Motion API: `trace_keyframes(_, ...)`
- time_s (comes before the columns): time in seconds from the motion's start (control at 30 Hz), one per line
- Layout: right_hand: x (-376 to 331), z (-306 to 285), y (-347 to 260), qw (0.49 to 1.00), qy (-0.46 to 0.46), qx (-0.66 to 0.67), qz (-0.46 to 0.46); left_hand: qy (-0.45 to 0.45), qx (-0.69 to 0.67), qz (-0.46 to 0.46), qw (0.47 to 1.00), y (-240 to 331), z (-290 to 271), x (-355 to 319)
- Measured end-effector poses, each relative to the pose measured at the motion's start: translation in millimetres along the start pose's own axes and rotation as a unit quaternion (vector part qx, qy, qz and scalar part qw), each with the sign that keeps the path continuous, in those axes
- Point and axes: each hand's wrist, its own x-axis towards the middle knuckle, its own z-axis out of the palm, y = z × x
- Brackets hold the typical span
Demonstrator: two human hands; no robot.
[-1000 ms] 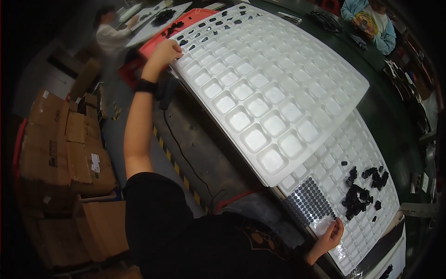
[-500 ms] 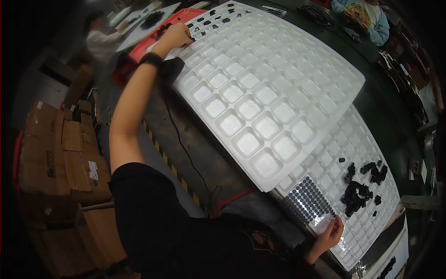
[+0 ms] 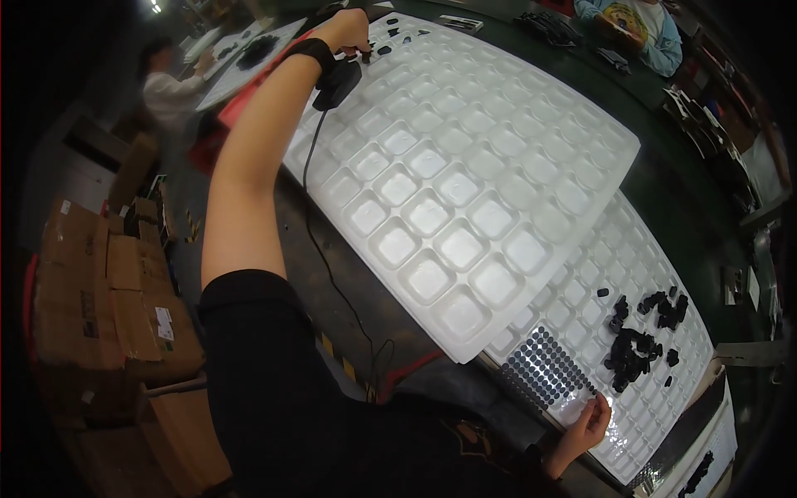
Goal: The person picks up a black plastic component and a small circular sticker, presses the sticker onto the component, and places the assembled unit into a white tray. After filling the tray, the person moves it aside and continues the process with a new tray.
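My left hand reaches over the far left corner of a white plastic tray with rows of square pockets. Its fingers are curled downward, with dark bits at the tips; what they pinch is not clear. Several small black pieces lie in the pockets beside it. Low on the right, my right hand has thumb and fingers drawn together at the corner of a sheet of round dark dots. Anything between those fingertips is too small to make out. The sheet lies on a second pocketed tray, partly under the first.
A heap of black parts lies on the lower tray. A black device with a cable hangs at my left wrist. Cardboard boxes are stacked at left. Two people sit at the far side, one in a light blue sleeve.
My left hand has moved right and farther along the tray's far edge, now covering some of the black pieces. My right hand stays at the sheet's corner. The view has shifted slightly.
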Motion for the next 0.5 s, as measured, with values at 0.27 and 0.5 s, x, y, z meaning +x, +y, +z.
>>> trace_keyframes(0.27, -1.7, -4.3, 6.3, 1.0, -0.003, -0.018, 0.017, 0.034, 0.163, 0.033, 0.985, 58.1, -6.0, 11.6)
trace_keyframes(0.5, -0.5, -0.6, -2.7, 1.0, 0.002, -0.017, 0.011, 0.115, 0.105, 0.035, 0.987, 39.2, 34.0, 87.0)
